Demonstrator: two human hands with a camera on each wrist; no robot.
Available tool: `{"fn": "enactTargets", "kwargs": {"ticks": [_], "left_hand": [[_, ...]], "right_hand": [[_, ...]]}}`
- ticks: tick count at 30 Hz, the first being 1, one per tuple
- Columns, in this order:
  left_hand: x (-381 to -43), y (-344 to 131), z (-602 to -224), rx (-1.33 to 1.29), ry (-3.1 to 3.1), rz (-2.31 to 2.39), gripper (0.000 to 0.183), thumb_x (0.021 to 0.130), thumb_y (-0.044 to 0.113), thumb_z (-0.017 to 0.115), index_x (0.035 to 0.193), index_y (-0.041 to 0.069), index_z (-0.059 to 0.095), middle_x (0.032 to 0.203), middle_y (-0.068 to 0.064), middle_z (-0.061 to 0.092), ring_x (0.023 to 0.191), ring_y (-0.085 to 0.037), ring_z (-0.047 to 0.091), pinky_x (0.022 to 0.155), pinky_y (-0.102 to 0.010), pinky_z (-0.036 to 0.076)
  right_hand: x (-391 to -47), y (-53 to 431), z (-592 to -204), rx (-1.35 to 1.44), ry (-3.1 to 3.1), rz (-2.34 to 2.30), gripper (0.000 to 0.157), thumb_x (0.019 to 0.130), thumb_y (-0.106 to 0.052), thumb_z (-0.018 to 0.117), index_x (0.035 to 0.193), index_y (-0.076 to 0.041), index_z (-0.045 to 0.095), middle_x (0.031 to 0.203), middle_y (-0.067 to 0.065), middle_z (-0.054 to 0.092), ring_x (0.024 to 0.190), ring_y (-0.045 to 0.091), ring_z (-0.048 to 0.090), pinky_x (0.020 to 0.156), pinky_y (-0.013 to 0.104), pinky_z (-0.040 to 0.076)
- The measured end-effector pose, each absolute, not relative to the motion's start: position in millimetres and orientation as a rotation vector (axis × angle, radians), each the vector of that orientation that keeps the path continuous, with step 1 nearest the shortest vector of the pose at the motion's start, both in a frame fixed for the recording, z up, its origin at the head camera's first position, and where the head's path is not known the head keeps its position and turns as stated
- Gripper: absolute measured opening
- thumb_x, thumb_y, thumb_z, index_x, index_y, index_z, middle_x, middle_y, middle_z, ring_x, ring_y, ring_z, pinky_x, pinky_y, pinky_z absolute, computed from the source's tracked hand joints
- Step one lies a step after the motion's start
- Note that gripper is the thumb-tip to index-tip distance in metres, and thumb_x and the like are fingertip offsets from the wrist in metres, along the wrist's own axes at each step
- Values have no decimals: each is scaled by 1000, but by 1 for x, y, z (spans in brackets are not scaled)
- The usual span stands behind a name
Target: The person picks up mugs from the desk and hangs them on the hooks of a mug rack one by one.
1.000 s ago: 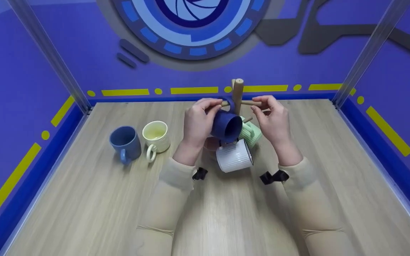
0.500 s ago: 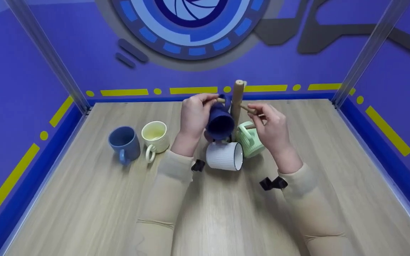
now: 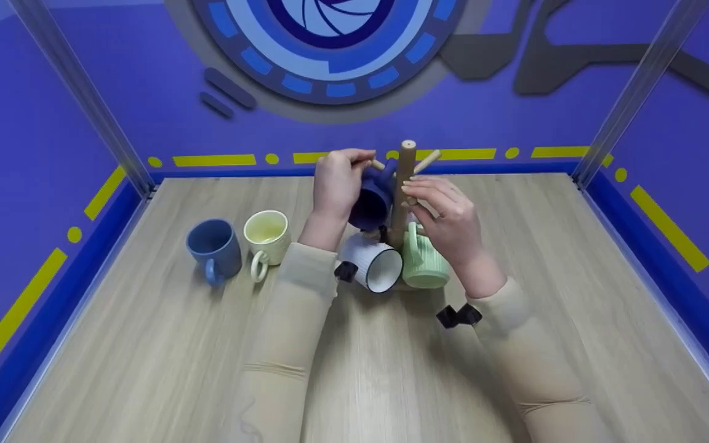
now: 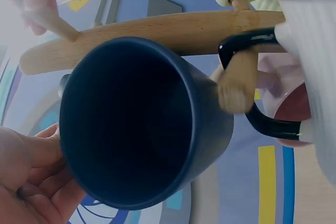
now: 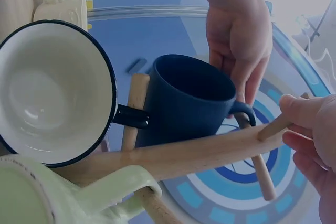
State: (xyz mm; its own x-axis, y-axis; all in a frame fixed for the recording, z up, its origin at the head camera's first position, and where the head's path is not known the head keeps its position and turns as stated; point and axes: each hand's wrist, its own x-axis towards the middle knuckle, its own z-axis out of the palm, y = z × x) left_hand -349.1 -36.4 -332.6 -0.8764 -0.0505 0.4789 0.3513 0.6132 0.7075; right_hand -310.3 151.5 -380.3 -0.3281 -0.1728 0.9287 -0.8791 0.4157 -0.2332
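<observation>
Rack [image 3: 406, 163] turned, left hand [image 3: 336, 191] and right hand [image 3: 450, 218] pinching pegs [image 5: 273, 128], wood-grain table [image 3: 157, 344], blue walls [image 3: 145, 74]

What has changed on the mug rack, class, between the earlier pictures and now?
The rack has turned clockwise, seen from above: the white mug and navy mug swung left, the green mug came nearer. The right hand moved left, still pinching a peg; the left hand shifted slightly away from the person. The grey-blue mug and yellow mug stayed put.
</observation>
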Motion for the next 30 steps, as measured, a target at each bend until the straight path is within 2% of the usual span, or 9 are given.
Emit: {"fn": "enactTargets", "kwargs": {"ticks": [11,19,30], "left_hand": [[-361,-36,-332,-215,-2400,-1199,18,96,11,72,110,13,82,115,-4,79,114,-20,73,99,-28,58],[-361,-35,-337,-233,-2375,-1215,19,98,12,70,114,13,80,117,-5,78,114,-22,73,100,-30,57],[-323,-61,-363,-288,-2163,-1264,28,96,14,73,123,5,75,122,-14,76,116,-26,72,100,-36,58]], "right_hand": [[-314,141,-378,970,-1772,944,17,85,7,78,101,0,78,103,14,78,99,31,75,103,18,53],[-313,138,-378,932,-1793,950,15,86,6,77,100,1,78,101,13,78,97,30,75,101,18,53],[-311,136,-380,901,-1782,1004,13,87,3,77,100,1,78,99,13,77,97,30,74,100,19,54]]}}
